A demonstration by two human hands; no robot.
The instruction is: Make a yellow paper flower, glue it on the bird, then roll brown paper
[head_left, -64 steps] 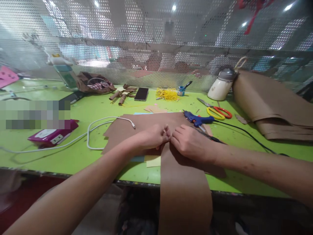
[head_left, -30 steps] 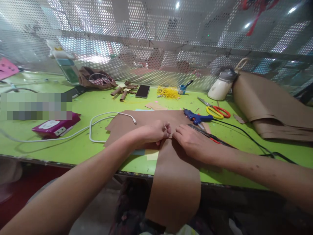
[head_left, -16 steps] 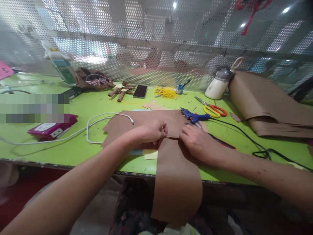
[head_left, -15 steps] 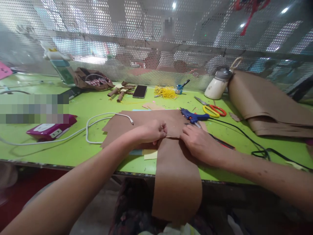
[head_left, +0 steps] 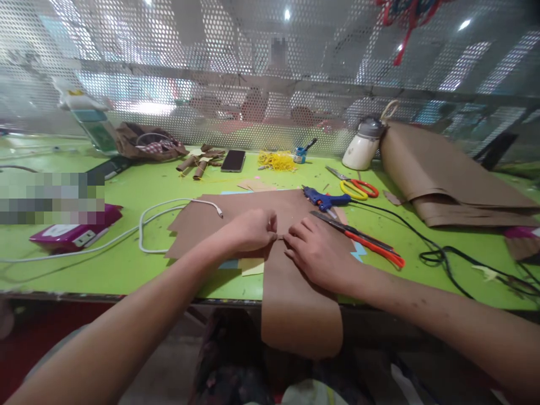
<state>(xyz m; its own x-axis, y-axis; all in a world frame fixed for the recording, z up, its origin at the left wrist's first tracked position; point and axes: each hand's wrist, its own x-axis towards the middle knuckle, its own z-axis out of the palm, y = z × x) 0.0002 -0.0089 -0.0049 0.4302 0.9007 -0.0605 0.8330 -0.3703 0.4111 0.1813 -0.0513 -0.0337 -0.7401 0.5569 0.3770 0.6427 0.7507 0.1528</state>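
Left hand (head_left: 255, 229): thumb and fingers closed on the far edge of a brown paper strip (head_left: 299, 315). Right hand (head_left: 316, 247): fingers spread, resting on the same edge; whether they pinch it cannot be told. The hands are near each other, a small gap between their fingertips. The strip lies partly on the green table (head_left: 228, 287), its lower part hanging over the near edge. Beyond the strip and to its left is a larger brown sheet (head_left: 236, 211), crossed by a white cable (head_left: 181, 199). Right of the strip: a red-handled tool (head_left: 371, 244); farther beyond it, a blue glue gun (head_left: 324, 198) and scissors (head_left: 350, 181). Well beyond the strip: a phone (head_left: 233, 161).
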